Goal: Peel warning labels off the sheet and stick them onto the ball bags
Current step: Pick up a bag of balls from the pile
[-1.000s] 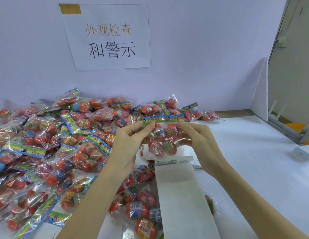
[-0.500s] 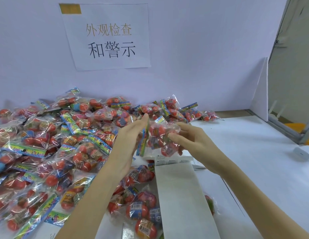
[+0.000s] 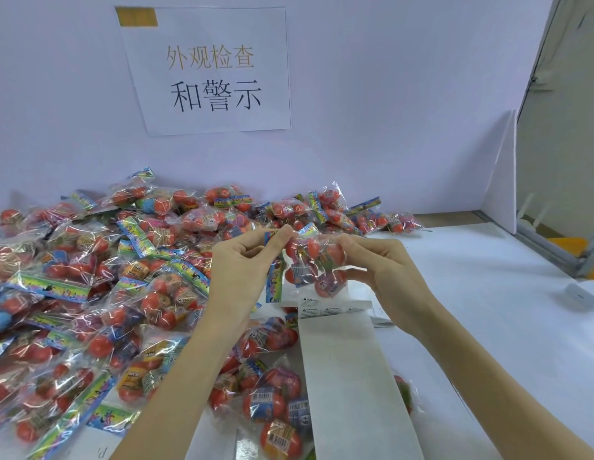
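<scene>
White tabletop [image 3: 471, 293] meets a pale lilac back wall [image 3: 388, 111], and above its middle two bare hands hold one clear plastic bag of red balls [image 3: 317, 260] in the air. One left hand [image 3: 242, 263] pinches the bag's top left corner between thumb and curled fingers; one right hand [image 3: 382, 270] has its fingers curled round the bag's right side. Directly below the bag lies one long white label sheet [image 3: 348, 376], running toward the near edge, with a few small warning labels [image 3: 322, 308] at its far end; their exact number cannot be told. Uncounted similar ball bags form a heap [image 3: 90, 277] over the table's left half and along the back edge. One white paper sign with Chinese characters [image 3: 212, 71] hangs on the wall. One small white device [image 3: 582, 295] sits at the right edge.
</scene>
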A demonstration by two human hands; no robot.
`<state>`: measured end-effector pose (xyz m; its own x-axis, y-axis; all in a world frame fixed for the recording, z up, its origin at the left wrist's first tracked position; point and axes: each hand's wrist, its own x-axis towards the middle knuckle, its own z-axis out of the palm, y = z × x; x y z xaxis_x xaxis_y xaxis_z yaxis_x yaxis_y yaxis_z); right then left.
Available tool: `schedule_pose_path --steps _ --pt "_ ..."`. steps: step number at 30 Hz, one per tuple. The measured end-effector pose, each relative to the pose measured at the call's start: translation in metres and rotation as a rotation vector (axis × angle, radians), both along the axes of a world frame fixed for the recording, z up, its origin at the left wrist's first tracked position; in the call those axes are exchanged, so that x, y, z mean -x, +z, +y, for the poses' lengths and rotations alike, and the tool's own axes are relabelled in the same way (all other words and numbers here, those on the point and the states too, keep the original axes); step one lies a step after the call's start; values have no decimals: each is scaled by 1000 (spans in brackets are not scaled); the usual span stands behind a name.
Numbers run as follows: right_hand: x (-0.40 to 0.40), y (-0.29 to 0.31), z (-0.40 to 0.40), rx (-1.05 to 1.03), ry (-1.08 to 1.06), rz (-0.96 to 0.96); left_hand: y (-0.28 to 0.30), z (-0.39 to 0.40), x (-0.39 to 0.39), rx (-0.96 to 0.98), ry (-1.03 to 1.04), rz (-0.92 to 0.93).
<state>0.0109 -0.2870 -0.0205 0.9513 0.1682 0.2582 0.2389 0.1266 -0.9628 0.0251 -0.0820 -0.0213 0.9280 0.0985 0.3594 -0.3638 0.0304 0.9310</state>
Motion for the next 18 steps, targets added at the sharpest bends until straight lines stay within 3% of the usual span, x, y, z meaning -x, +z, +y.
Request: schedule_pose_path --steps 4,11,18 --pt "0 0 -1 -11 7 -7 -2 0 0 -6 10 -20" --pt "2 -1 1 184 -104 -116 0 0 2 31 78 -43" --pt "1 -1 0 168 -159 -126 1 2 4 -31 61 -82"
